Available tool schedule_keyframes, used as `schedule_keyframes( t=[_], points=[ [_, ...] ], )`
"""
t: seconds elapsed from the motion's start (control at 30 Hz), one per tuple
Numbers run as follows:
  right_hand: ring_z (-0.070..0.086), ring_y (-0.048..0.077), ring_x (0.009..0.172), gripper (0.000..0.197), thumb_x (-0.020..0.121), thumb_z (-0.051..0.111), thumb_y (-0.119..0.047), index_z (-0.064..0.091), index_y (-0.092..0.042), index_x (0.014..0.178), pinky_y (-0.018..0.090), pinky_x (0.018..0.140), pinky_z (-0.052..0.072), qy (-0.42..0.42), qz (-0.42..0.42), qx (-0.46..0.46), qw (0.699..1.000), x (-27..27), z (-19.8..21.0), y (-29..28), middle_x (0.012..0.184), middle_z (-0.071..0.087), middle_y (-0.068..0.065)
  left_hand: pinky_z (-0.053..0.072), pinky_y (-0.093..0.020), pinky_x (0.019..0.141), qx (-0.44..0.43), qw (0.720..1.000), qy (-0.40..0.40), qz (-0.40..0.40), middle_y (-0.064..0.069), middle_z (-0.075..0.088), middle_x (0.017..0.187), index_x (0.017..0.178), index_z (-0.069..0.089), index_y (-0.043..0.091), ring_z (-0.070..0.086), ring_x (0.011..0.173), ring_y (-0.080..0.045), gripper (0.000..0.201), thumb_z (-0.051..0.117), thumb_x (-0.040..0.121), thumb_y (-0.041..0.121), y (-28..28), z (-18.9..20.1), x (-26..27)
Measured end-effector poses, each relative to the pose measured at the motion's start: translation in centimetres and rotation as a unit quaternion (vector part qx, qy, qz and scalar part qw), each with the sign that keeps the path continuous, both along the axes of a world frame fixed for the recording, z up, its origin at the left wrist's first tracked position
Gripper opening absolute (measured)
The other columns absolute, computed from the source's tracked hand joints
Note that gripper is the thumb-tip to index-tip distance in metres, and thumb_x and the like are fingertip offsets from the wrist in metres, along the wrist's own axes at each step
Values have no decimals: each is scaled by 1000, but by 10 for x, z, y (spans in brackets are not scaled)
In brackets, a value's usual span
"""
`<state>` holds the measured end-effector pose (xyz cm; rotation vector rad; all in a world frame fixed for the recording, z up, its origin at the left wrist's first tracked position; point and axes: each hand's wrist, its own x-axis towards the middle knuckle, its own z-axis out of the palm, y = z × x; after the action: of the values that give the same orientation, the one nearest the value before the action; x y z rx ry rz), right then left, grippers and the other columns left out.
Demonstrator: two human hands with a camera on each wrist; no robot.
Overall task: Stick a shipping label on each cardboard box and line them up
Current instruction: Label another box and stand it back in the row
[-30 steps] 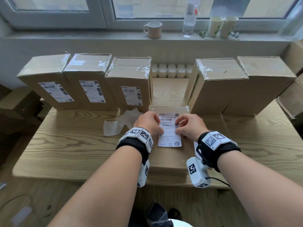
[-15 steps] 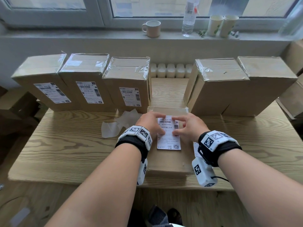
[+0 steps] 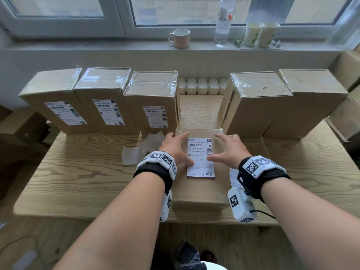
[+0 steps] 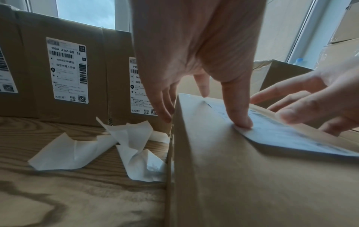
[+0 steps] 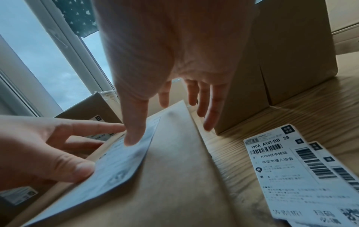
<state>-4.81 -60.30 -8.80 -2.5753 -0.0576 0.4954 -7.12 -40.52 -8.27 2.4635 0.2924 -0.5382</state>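
Thumbs of the spread left hand (image 3: 175, 148) and right hand (image 3: 230, 150) press the label (image 3: 200, 156).

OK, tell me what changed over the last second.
Both hands opened: the left hand and right hand spread from curled, smoothing the label, towards the sides of the flat box, thumbs on the label. Label, box and standing boxes stayed put.

Head above; wrists close, sharing label (image 3: 200, 157)
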Motion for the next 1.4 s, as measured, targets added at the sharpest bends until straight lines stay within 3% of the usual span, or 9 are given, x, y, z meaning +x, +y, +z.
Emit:
schedule_keyframes(
  t=[0.17, 0.53, 0.63, 0.8, 0.97, 1.07, 1.2, 1.3, 1.4],
  points=[
    [29, 27, 143, 117, 61, 87, -42, 15, -35, 152, 44, 116, 29, 60, 60, -8, 996, -11, 2, 2, 158, 13, 10, 28, -48, 117, 4, 999, 35, -41, -10, 14, 159, 151, 19, 43, 25, 145, -29, 122, 93, 55, 28, -4, -1, -7],
    [33, 21, 142, 127, 59, 91, -31, 8, -25, 155, 38, 115, 29, 55, 27, 33, 998, -17, 7, 1, 156, 29, 4, 36, -43, 112, -52, 998, 43, -7, -1, 33, 155, 155, 1, 32, 38, 139, -25, 134, 93, 58, 19, 2, 1, -19],
    [50, 18, 128, 108, 65, 89, -21, 22, -24, 151, 29, 102, 38, 54, -17, 82, 995, -16, 11, -3, 142, 51, -1, 41, -40, 109, -75, 996, 18, 35, 1, 51, 142, 153, 18, 25, 49, 130, -23, 114, 89, 64, 18, 6, 0, -18],
    [62, 17, 104, 50, 79, 79, -28, 57, -17, 122, 33, 89, 51, 62, -61, 120, 989, -11, 20, -1, 114, 65, -4, 53, -34, 91, -74, 994, 16, 77, 5, 67, 114, 115, 62, 14, 64, 103, -17, 48, 82, 74, 29, 11, -1, -13],
    [66, 19, 94, 36, 81, 74, -36, 62, -21, 111, 38, 82, 56, 25, -82, 142, 986, 6, 51, 2, 106, 68, -2, 61, -39, 77, -152, 979, -4, 138, -4, 70, 107, 111, 66, 13, 67, 97, -20, 42, 80, 74, 27, 17, 26, 1],
    [64, 19, 86, 40, 84, 71, -37, 61, -17, 116, 31, 65, 53, 9, -89, 151, 984, 11, 67, 3, 101, 66, -1, 61, -39, 75, -157, 973, -46, 160, -2, 69, 103, 105, 66, 17, 67, 94, -20, 33, 78, 76, 26, 20, 42, 8],
    [62, 20, 92, 59, 82, 72, -39, 56, -11, 130, 37, 77, 55, -26, -101, 150, 983, 12, 72, 1, 111, 63, 2, 61, -41, 75, -179, 965, -67, 179, -2, 70, 102, 93, 61, 22, 67, 95, -21, 25, 77, 74, 17, 20, 49, 14],
    [65, 23, 100, 55, 77, 75, -39, 61, -13, 123, 42, 92, 54, -45, -118, 161, 979, 14, 70, -3, 116, 68, 4, 61, -41, 74, -180, 962, -83, 187, -3, 66, 106, 98, 54, 23, 64, 100, -23, 35, 78, 74, 13, 17, 51, 15],
    [66, 23, 99, 56, 74, 77, -38, 61, -15, 123, 43, 91, 54, -56, -129, 163, 977, 16, 69, -6, 113, 68, 4, 61, -44, 74, -181, 960, -103, 185, -6, 64, 108, 104, 52, 22, 65, 98, -25, 43, 79, 73, 11, 15, 53, 17]
  ],
)
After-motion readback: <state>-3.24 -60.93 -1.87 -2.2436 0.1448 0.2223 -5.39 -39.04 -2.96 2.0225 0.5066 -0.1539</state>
